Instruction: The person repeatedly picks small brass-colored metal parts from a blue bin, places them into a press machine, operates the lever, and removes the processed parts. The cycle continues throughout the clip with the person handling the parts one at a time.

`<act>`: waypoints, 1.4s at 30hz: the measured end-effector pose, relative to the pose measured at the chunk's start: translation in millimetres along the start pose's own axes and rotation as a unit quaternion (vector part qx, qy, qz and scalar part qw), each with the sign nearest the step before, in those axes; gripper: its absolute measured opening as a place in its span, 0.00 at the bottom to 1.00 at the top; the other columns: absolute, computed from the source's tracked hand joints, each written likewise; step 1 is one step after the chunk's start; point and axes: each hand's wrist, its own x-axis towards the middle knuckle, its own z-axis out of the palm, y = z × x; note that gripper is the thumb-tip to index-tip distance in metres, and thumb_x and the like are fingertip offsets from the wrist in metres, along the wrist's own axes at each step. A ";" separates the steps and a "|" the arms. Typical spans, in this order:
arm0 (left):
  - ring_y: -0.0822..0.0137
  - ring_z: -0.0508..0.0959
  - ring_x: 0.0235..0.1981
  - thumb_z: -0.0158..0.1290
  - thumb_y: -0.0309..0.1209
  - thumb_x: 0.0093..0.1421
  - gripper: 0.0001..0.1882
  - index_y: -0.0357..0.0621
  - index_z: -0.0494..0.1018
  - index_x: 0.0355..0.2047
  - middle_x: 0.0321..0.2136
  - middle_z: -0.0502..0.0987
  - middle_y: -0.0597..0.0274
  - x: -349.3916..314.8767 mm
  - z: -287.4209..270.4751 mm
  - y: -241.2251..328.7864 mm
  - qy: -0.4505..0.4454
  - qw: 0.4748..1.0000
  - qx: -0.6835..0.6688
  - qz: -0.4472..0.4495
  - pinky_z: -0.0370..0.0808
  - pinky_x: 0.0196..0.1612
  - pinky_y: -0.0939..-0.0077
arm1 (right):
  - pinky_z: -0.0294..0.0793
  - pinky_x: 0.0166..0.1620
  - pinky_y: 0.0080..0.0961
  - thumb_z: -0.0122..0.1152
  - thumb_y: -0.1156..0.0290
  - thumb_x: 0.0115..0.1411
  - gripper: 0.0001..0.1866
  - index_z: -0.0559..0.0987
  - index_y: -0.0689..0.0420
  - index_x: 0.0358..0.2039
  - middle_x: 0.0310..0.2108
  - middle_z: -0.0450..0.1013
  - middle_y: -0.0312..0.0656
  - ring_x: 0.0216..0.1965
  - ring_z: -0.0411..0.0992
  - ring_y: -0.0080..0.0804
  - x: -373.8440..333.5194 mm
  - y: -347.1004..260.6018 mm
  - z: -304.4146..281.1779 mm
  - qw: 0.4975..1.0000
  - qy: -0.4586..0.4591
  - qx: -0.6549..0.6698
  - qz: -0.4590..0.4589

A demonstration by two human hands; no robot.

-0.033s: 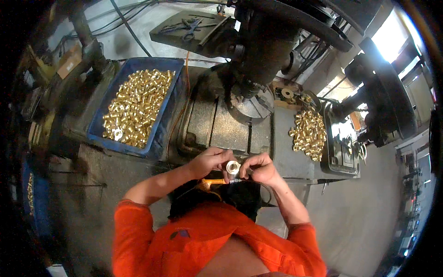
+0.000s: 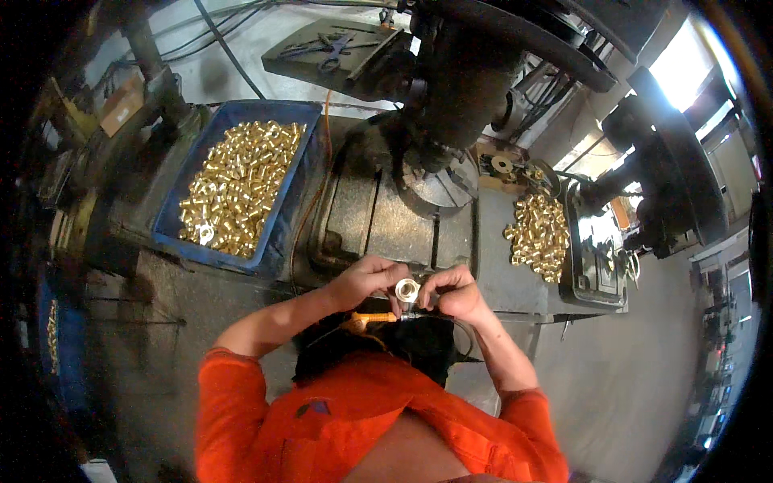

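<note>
The left hand [image 2: 369, 284] and the right hand [image 2: 453, 293] meet at a brass ring [image 2: 407, 291], which is held just off the middle of the worktop [image 2: 501, 282]'s front edge. The left fingers are pinched against the ring's left side, and the right fingers are closed on its right side. An orange-handled tool [image 2: 374, 318] lies just below the ring; whether any fingers grip it as well, I cannot tell. Against the earlier frame almost nothing differs: the ring stays between both hands with its hole facing up, and any shift of the fingers is very slight. The blue bin [image 2: 208, 255] of brass pieces [image 2: 241, 185] remains toward the worktop's left end, the loose brass heap [image 2: 538, 235] toward its right end, and the dark machine [image 2: 459, 88] stands between them.
</note>
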 end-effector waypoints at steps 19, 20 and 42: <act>0.62 0.76 0.18 0.52 0.33 0.54 0.17 0.27 0.64 0.32 0.20 0.71 0.51 126.0 -92.6 -10.3 0.307 0.946 0.025 0.095 0.74 0.18 0.72 | 0.68 0.33 0.20 0.43 0.77 0.31 0.24 0.77 0.67 0.32 0.44 0.70 0.48 0.35 0.69 0.29 -40.6 -22.9 -88.7 0.954 0.243 -0.128 -0.122; 0.62 0.76 0.17 0.53 0.33 0.54 0.18 0.27 0.64 0.33 0.21 0.72 0.50 126.2 -91.7 -9.4 0.317 0.943 0.030 0.092 0.74 0.18 0.72 | 0.68 0.33 0.20 0.42 0.82 0.34 0.24 0.77 0.65 0.35 0.41 0.71 0.47 0.34 0.70 0.29 -37.0 -30.5 -102.4 0.953 0.238 -0.125 -0.137; 0.64 0.75 0.17 0.54 0.31 0.53 0.14 0.30 0.66 0.32 0.20 0.72 0.51 129.9 -99.1 -11.9 0.293 0.951 0.056 0.082 0.71 0.15 0.74 | 0.59 0.50 0.54 0.48 0.68 0.52 0.14 0.56 0.53 0.16 0.19 0.60 0.41 0.36 0.67 0.48 -31.5 -127.2 -74.4 0.740 0.319 -0.202 -0.556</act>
